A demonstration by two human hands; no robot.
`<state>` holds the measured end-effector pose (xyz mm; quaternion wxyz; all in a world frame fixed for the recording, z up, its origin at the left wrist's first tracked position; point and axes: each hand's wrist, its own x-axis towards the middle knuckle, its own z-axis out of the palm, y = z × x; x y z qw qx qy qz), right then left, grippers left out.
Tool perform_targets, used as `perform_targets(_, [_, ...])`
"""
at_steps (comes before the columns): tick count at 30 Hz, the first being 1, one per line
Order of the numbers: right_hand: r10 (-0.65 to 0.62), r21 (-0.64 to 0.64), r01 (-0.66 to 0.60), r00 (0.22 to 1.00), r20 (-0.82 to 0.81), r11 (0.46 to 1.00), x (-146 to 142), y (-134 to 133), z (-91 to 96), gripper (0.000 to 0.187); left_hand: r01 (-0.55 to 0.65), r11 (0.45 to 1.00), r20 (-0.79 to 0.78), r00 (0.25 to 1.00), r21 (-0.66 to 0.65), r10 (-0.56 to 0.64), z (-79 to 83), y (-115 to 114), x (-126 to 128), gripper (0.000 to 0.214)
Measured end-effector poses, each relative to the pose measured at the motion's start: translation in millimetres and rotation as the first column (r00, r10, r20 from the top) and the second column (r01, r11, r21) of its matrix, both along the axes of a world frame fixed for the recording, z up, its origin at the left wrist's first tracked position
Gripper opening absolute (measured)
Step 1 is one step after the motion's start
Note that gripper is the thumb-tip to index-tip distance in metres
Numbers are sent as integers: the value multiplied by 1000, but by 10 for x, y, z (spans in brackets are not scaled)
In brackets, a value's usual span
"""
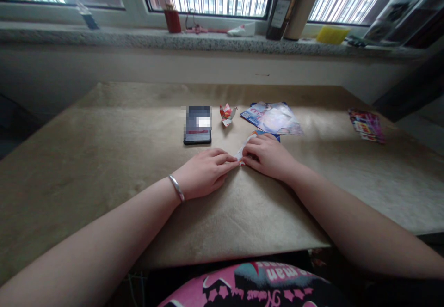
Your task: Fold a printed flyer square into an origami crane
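Observation:
A small piece of folded printed paper (242, 153), white with orange and blue, lies on the table under my hands. My left hand (208, 170), with a silver bangle at the wrist, pinches its near left corner with thumb and fingertips. Curled over the paper's right part, my right hand (267, 155) presses it down, its thumb and fingertips close to the left ones. My right hand hides much of the paper. Just beyond stands a small red and white folded paper figure (227, 114). A dark phone (197, 126) lies to its left, its screen partly blurred.
Printed sheets (274, 116) lie behind my right hand. Colourful cards or papers (366, 125) are at the table's right. On the stone windowsill (132, 36) stand a red container (172, 19), a dark labelled bottle (281, 13) and a yellow object (332, 34).

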<state>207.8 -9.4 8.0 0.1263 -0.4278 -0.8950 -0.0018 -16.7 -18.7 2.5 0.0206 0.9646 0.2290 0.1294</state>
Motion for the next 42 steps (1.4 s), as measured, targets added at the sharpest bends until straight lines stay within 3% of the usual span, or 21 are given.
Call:
perform_targets(11, [-63,-69,61,997,-36,996,9,81,-118,23,21,998,-55,998,57,-18,23,14,-37,36])
perform_targets(42, [-145,-99,140,988,-49,985,-56,123,-156,19,-35,984,-175,982,175,66,71,-36,34,30])
